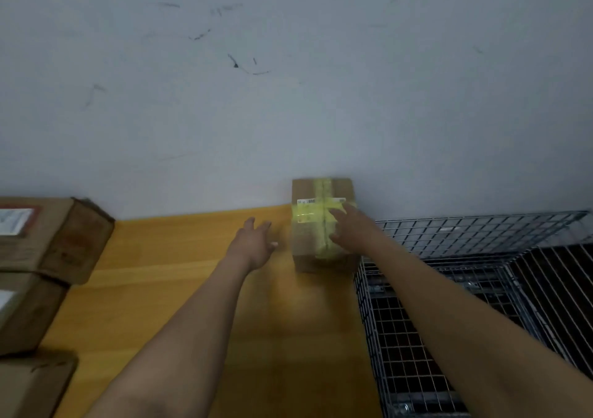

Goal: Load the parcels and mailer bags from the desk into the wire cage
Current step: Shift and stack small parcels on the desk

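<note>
Far left: three cardboard boxes (48, 244) at the desk (179, 257) edge, the top one with a label. Mid-frame: left hand (253, 244) spread, fingers straight, holding nothing, just left of the yellow-taped parcel (309, 225), which sits at the desk's far right corner against the wall (288, 96). Right hand (351, 228) lies flat on the parcel's top, fingers extended, not curled; the wire cage (417, 337) stands just right of the desk, below parcel level.
</note>
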